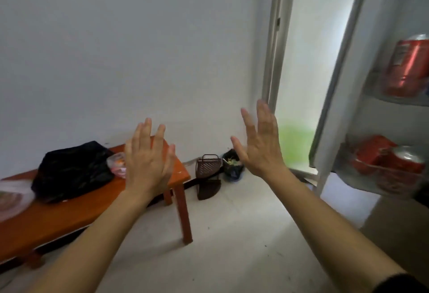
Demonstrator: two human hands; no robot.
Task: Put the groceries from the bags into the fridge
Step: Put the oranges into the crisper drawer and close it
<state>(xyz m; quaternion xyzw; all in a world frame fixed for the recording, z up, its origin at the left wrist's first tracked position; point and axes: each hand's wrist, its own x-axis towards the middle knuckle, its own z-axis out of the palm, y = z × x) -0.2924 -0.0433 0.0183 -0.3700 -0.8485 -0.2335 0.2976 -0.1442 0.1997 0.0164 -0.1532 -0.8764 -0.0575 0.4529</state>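
Observation:
My left hand (148,160) and my right hand (260,144) are both raised in front of me with fingers straight, and neither holds anything. A black plastic bag (72,172) lies on the orange table (69,218) at the left, beside a clear bag with pink contents (117,165); another clear bag (11,197) sits at the table's left edge. At the right the fridge door (348,88) stands open. Its shelves hold a red can (408,65) above and a red can (404,160) with a red pack (371,151) below.
A brown corner rack (207,176) stands on the floor against the wall, with a dark bag of scraps (232,165) next to it. A doorway (299,72) opens behind my right hand. White floor tiles (232,234) stretch between table and fridge.

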